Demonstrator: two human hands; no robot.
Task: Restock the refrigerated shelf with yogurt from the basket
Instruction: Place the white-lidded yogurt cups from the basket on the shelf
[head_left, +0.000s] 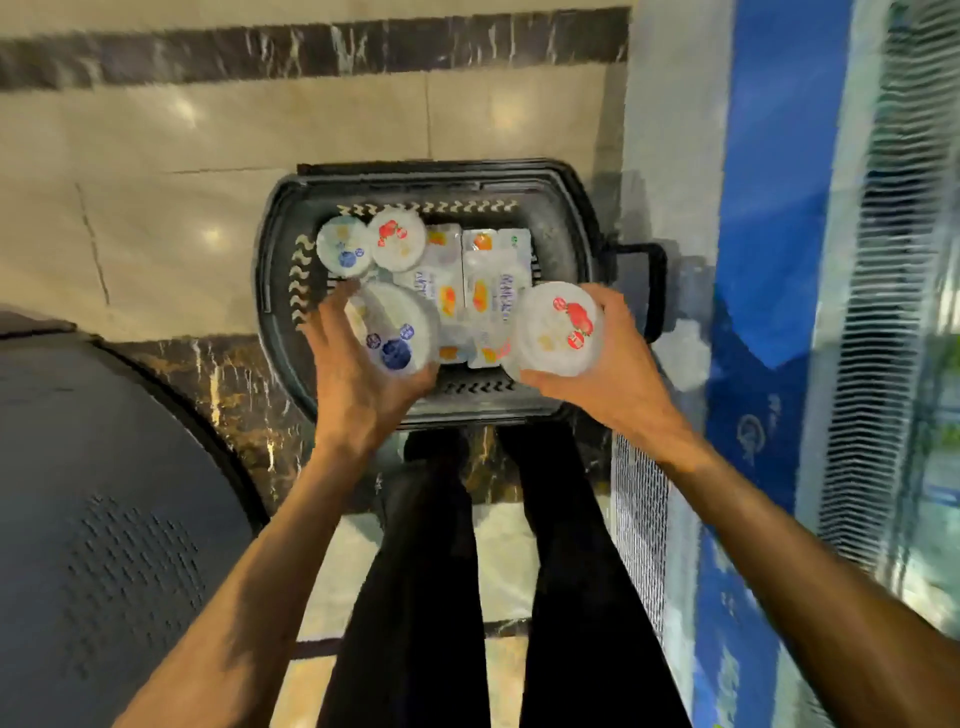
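Note:
A dark plastic basket (280, 228) stands on the floor in front of me. My left hand (353, 379) grips a blueberry yogurt cup (395, 332) over the basket's near left side. My right hand (618, 364) grips a strawberry yogurt cup (558, 327) over its near right corner. Inside the basket lie another blueberry cup (343, 247), another strawberry cup (397, 239) and several white multipacks with orange fruit print (483, 291).
The refrigerated case (769, 260) with a blue front and a white grille runs along my right. A dark rounded unit (104, 493) fills the lower left. My dark trouser legs (415, 597) stand just behind the basket on the tiled floor (208, 130).

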